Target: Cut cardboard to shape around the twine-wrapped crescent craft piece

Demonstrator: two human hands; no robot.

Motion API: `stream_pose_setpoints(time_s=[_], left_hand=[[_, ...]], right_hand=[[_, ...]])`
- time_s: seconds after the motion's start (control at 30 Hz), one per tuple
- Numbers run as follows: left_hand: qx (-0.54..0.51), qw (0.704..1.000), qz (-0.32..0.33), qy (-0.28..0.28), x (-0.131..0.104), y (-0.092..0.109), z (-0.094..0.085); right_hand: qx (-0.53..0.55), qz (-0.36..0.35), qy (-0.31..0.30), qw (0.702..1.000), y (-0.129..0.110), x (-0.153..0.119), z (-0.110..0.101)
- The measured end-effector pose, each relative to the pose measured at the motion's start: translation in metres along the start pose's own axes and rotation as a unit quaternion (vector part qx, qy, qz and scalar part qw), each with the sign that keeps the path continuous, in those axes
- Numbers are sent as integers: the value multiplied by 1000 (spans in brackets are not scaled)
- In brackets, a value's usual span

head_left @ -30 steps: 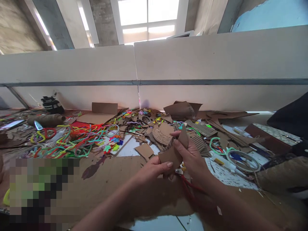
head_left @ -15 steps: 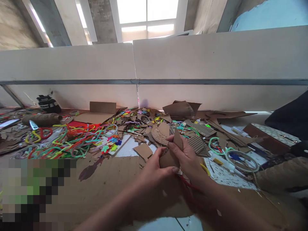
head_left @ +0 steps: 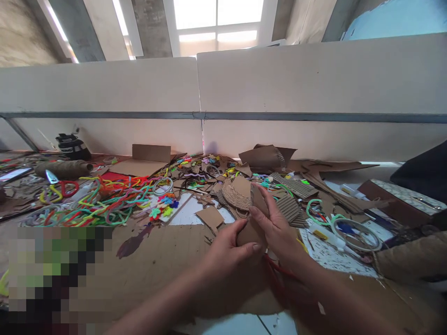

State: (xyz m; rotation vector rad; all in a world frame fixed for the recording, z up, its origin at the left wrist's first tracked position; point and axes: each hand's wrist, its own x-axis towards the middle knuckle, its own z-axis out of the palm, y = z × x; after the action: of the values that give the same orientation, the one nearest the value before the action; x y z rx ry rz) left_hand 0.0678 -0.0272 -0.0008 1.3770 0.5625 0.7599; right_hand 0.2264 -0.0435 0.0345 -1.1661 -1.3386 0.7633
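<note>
My left hand [head_left: 232, 249] is closed around the lower left side of a brown piece of cardboard [head_left: 247, 232], its thumb lying across the front. From the right, my right hand [head_left: 274, 223] grips the same cardboard, which is bent, with one part standing up between its thumb and fingers. Below my right palm shows a red loop-shaped thing [head_left: 279, 270], partly hidden and blurred; I cannot tell if the hand holds it. Both hands are above a large flat cardboard sheet [head_left: 164, 265]. Just beyond them lies a coiled cardboard disc [head_left: 235, 193].
Colourful pipe cleaners [head_left: 115, 200] and red-handled scissors [head_left: 66, 190] lie to the left. At the right are a glue bottle [head_left: 326, 236], a ring of tape [head_left: 356, 232] and a twine roll [head_left: 412, 256]. Corrugated scraps [head_left: 293, 186] and a white wall [head_left: 296, 83] stand behind.
The view has shifted slightly, so the scene sits a little further right. My right fingers have straightened along the upright cardboard part. Both hands keep their grip.
</note>
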Motion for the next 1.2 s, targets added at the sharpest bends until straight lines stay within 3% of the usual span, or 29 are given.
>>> stream_pose_setpoints(time_s=[0.23, 0.43, 0.63, 0.83, 1.03, 1.2], left_hand=[[-2, 1000, 10, 8, -2, 1, 5], [-16, 1000, -2, 17, -3, 12, 11], [33, 999, 6, 37, -2, 3, 2], [43, 999, -20, 0, 0, -3, -10], [49, 998, -37, -26, 0, 3, -8], [144, 989, -17, -37, -3, 8, -6]], right_hand=[[39, 13, -1, 999, 4, 1, 0], [91, 86, 5, 992, 1, -1, 0], [162, 97, -19, 982, 0, 3, 0], [155, 64, -26, 986, 0, 16, -15], [145, 59, -16, 988, 0, 15, -15], [128, 61, 4, 990, 2, 12, -13]])
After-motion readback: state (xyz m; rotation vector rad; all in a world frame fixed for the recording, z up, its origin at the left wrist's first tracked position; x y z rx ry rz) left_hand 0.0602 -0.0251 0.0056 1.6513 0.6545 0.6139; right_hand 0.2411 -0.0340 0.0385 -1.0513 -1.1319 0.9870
